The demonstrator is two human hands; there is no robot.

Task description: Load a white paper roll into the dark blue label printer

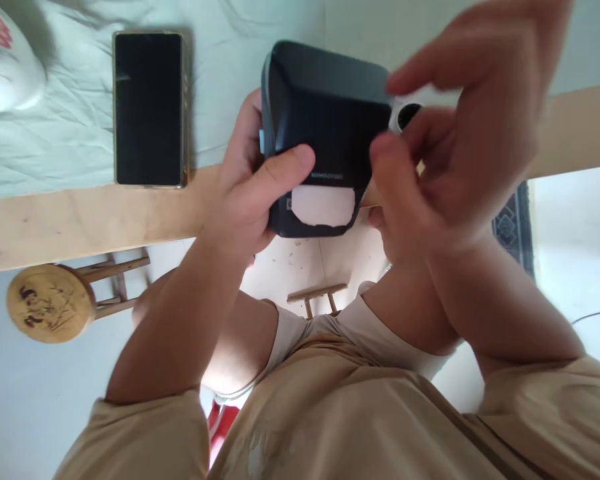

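While the left hand (245, 193) is gripping the dark label printer (325, 133) above the table edge (80, 220), thumb across its front and fingers behind, the right hand (460, 147) is pinching a small white roll (405, 113) between thumb and forefinger at the printer's side. Risk: the roll is sitting only at the fingertips and could slip and drop past the table edge. The torn paper (323, 205) is protruding from the slot. A phone (149, 110) is lying nearby on the cloth (70, 133).
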